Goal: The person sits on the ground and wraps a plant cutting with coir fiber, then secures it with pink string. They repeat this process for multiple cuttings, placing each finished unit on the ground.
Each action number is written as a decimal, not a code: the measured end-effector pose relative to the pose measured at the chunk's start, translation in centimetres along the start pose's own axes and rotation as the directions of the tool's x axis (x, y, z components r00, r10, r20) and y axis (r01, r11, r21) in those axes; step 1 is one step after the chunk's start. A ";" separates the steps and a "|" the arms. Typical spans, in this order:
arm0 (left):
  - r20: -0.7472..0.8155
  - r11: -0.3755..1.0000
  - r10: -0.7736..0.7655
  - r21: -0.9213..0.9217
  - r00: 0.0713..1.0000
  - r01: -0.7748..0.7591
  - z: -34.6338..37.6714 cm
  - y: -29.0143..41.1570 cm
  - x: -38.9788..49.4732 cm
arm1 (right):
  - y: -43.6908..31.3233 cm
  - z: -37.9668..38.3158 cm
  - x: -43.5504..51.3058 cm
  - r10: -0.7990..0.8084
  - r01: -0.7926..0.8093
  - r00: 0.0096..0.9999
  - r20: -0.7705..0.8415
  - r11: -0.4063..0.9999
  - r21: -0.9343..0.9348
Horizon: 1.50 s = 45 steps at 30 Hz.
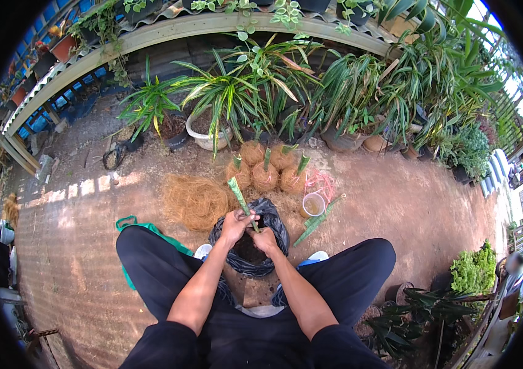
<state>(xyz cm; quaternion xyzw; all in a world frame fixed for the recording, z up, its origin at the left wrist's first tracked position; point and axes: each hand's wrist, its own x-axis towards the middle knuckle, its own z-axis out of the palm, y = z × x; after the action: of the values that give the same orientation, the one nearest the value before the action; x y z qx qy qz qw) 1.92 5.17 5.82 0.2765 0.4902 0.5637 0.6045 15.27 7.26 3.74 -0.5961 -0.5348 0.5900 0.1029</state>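
A green banded snake-plant leaf cutting is held above an open black plastic bag that has dark soil inside. My left hand grips the cutting along its lower part. My right hand is at its bottom end, over the soil; its fingertips are partly hidden. Beyond the bag stand several fibre-wrapped balls, most with a cut leaf sticking up. A heap of loose brown coconut fibre lies left of the bag. To the right are a clear plastic cup with brownish contents, pink plastic string and more leaf cuttings.
A green cloth or bag lies beside my left knee. Potted plants line the far side, among them a white pot, below a ledge with more pots. Dark-leaved plants stand at the lower right.
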 end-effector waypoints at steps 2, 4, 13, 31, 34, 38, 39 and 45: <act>-0.075 0.991 0.113 0.078 0.991 -0.108 0.2 -0.6 0.4 | 0.1 0.4 0.4 -0.063 0.062 0.994 -0.095 0.998 -0.008; -0.172 0.974 0.182 0.163 0.968 -0.155 0.3 -0.9 0.7 | 0.0 0.8 0.6 -0.104 0.108 0.989 -0.102 0.994 0.033; -0.010 1.000 -0.021 0.020 1.000 0.021 -1.6 1.3 0.2 | -1.8 -0.4 -1.5 0.010 -0.136 0.924 0.382 0.943 0.305; -0.224 0.983 0.137 0.154 0.965 -0.104 -0.2 0.7 0.2 | -0.8 1.4 -0.7 -0.164 0.141 0.979 0.124 0.974 0.178; -0.173 0.990 0.127 0.084 0.977 -0.114 -0.1 0.9 -0.1 | -0.9 1.0 -0.8 -0.094 0.059 0.981 0.168 0.978 0.202; -0.123 0.993 0.088 0.084 0.988 -0.078 0.8 0.7 -0.3 | -1.4 0.4 -1.4 -0.003 -0.027 0.973 0.233 0.991 0.128; -0.119 0.991 0.092 0.107 0.989 -0.079 1.0 0.8 -0.4 | -1.5 0.4 -1.5 0.003 -0.020 0.975 0.222 0.997 0.076; -0.144 0.991 0.061 0.130 0.988 -0.042 1.3 1.2 -0.9 | -1.5 0.3 -1.7 -0.060 0.050 0.987 0.150 0.997 0.063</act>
<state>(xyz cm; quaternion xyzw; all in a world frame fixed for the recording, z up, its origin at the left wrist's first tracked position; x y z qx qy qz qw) 2.73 4.85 7.59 0.2844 0.5609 0.5658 0.5333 14.66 6.48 5.79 -0.5311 -0.5395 0.6463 0.0957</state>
